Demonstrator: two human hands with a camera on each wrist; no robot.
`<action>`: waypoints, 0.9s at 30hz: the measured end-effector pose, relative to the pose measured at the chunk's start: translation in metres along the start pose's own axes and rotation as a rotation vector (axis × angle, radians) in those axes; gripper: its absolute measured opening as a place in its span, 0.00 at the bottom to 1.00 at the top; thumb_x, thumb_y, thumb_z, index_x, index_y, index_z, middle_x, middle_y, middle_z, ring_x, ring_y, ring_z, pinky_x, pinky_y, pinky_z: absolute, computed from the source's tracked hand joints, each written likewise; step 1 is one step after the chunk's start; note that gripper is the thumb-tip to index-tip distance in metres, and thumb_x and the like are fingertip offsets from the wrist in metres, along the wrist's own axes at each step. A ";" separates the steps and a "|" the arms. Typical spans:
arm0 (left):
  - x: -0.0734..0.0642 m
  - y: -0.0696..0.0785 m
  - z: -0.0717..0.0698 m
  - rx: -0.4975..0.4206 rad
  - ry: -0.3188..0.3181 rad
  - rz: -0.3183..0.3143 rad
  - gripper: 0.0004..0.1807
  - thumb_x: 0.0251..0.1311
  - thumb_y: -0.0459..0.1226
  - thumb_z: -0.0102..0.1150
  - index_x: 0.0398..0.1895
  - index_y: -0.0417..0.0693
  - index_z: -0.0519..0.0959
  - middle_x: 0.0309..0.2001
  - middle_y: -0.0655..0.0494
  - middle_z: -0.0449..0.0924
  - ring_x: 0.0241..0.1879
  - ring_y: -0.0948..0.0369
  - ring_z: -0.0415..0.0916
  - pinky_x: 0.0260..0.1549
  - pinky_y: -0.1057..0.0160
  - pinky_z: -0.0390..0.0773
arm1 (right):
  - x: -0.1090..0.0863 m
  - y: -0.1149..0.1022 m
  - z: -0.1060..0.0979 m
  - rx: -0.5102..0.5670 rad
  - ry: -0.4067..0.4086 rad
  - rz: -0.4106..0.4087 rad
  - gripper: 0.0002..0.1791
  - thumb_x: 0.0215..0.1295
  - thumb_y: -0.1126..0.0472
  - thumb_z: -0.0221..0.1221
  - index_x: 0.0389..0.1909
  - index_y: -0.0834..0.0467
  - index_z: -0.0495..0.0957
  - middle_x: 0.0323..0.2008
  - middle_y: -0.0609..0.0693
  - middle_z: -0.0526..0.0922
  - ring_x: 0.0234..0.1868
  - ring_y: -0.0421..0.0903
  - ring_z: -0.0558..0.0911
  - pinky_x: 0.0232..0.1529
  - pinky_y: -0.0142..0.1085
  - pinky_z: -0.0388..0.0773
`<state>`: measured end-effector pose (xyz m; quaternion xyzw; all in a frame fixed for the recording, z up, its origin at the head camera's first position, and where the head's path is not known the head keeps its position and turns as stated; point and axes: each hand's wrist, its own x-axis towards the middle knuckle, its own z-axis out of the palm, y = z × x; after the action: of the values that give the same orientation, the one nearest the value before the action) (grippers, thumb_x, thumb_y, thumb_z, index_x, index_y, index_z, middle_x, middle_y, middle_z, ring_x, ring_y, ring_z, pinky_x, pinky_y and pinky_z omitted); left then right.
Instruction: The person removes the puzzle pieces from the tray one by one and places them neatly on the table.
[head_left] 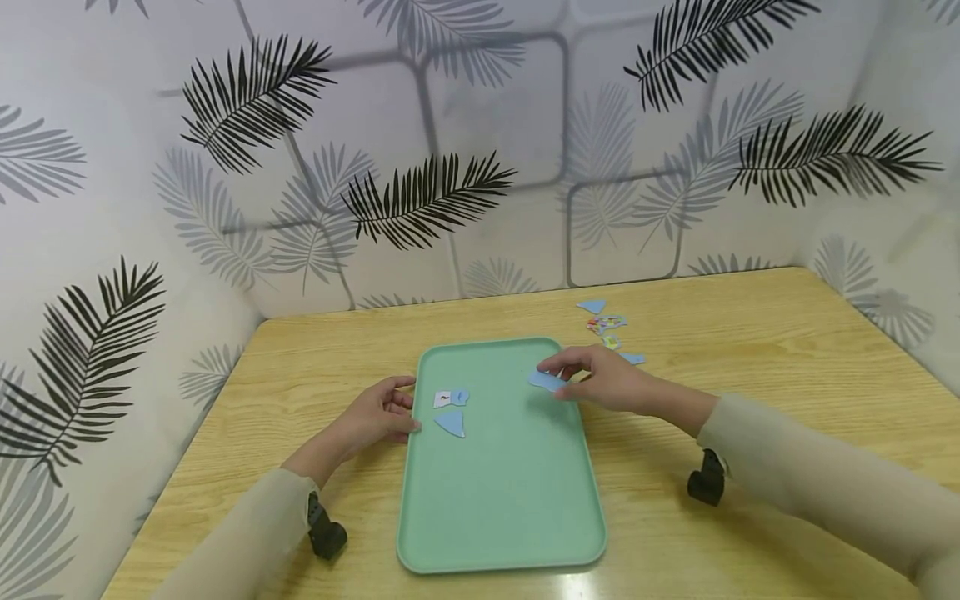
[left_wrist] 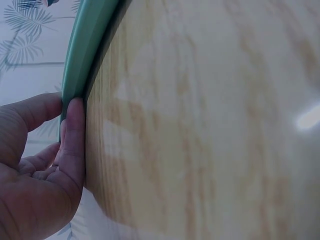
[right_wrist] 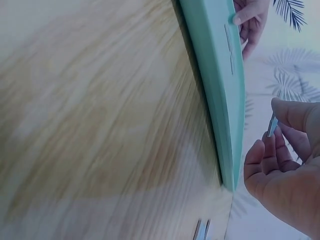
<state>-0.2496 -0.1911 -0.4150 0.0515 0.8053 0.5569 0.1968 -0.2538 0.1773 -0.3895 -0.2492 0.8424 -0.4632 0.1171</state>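
Note:
A green tray (head_left: 510, 492) lies on the wooden table. My left hand (head_left: 382, 412) holds its left rim, with the thumb over the edge and the other fingers along the outside; the left wrist view shows this hand (left_wrist: 45, 160) against the tray's side (left_wrist: 82, 65). Above the tray's far right part, my right hand (head_left: 603, 379) pinches a flat light-blue puzzle piece (head_left: 547, 381), seen edge-on between thumb and fingers in the right wrist view (right_wrist: 272, 125). On the tray's left side lie a white-and-blue piece (head_left: 451, 398) and a blue, roughly triangular piece (head_left: 452, 422).
Beyond the tray's far right corner, several loose pieces lie on the table (head_left: 750, 367): a blue one (head_left: 592, 306), some colourful printed ones (head_left: 611, 322) and another blue one (head_left: 633, 358) beside my right hand. A leaf-patterned wall (head_left: 510, 233) stands behind the table.

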 end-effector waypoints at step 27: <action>-0.004 0.005 0.001 0.003 -0.023 0.021 0.42 0.56 0.23 0.63 0.73 0.37 0.54 0.50 0.40 0.69 0.38 0.57 0.74 0.37 0.55 0.83 | -0.049 0.040 -0.051 -0.035 -0.072 0.058 0.21 0.64 0.66 0.62 0.58 0.60 0.77 0.53 0.54 0.78 0.50 0.51 0.75 0.53 0.42 0.75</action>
<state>-0.2464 -0.1893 -0.4095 0.0666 0.8032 0.5571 0.2003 -0.2464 0.2577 -0.3974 -0.2434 0.8525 -0.4354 0.1562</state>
